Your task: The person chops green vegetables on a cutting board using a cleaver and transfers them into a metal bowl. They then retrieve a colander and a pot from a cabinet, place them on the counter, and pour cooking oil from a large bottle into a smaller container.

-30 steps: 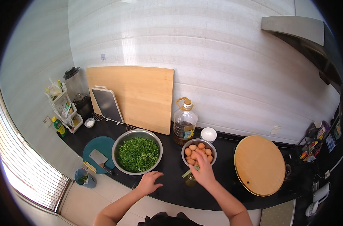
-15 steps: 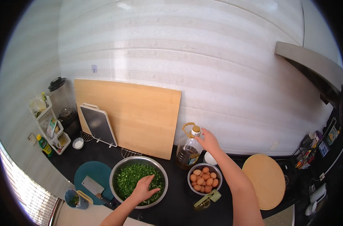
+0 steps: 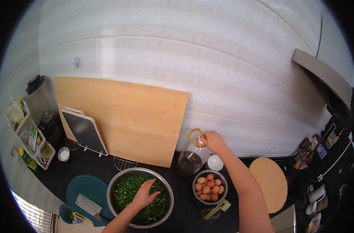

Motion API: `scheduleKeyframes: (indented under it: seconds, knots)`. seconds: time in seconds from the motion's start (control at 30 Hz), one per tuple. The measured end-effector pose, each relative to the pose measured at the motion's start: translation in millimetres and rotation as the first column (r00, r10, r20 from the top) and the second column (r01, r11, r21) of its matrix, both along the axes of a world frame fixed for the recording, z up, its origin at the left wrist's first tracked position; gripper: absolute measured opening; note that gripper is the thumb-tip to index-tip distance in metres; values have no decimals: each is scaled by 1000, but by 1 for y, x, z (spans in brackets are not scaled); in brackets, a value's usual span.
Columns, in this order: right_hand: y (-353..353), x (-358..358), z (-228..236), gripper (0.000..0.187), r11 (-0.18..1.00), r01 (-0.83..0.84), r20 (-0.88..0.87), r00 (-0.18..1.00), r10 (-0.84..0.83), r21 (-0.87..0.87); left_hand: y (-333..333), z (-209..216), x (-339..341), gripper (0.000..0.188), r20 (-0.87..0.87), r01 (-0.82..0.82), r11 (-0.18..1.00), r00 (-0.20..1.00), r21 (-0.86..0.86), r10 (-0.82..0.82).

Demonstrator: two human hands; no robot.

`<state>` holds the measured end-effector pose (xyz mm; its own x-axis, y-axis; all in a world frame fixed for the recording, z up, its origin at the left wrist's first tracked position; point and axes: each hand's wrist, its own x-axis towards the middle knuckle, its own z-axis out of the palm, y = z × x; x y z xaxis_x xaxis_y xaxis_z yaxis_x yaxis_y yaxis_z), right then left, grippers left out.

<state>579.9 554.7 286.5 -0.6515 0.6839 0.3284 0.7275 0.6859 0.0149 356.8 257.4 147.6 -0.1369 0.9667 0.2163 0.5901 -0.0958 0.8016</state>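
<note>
My left hand (image 3: 144, 195) is over a large steel bowl (image 3: 171, 194) of chopped green leaves (image 3: 126, 190). Its thumb and fingers are spread, it holds nothing, and whether the fingertips touch the leaves I cannot tell. At the back of the counter, my right hand (image 3: 214, 141) has its fingers closed round the cap (image 3: 203, 137) of a big clear plastic jug of dark oil (image 3: 190, 160). The jug stands upright, its tan loop handle (image 3: 193, 134) left of the cap. Most of the cap is hidden by my fingers.
A steel bowl of eggs (image 3: 210, 187), a white bowl (image 3: 215, 163) and a green-handled container (image 3: 217, 209) stand near the jug. Left are a cleaver (image 3: 88, 204) on a green round board (image 3: 78, 186) and a white shelf rack (image 3: 31, 134). A large wooden board (image 3: 146, 116) leans on the wall.
My right hand has gone from touching the jug's cap to gripping it. My left hand stays spread over the leaves. The whole view has shifted a little.
</note>
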Motion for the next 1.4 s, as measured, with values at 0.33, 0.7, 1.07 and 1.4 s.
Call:
scheduleKeyframes:
  seconds: [0.33,0.7,1.07,1.4]
  knots:
    - [-15,5,16,33,994,-74,-180,982,59,-78,5,13,-8,62,61,19,998,998,-63,-15]
    - [4,-2,18,38,953,-66,-166,986,17,-295,1,2,-17,61,87,13,996,996,-87,-5]
    - [-46,-26,43,39,864,-342,-737,674,-49,-370,-6,-4,-28,60,100,-55,998,994,12,53]
    - [-129,-46,-208,30,796,48,-366,870,-329,-603,-17,-5,-34,61,91,-52,997,994,-55,57]
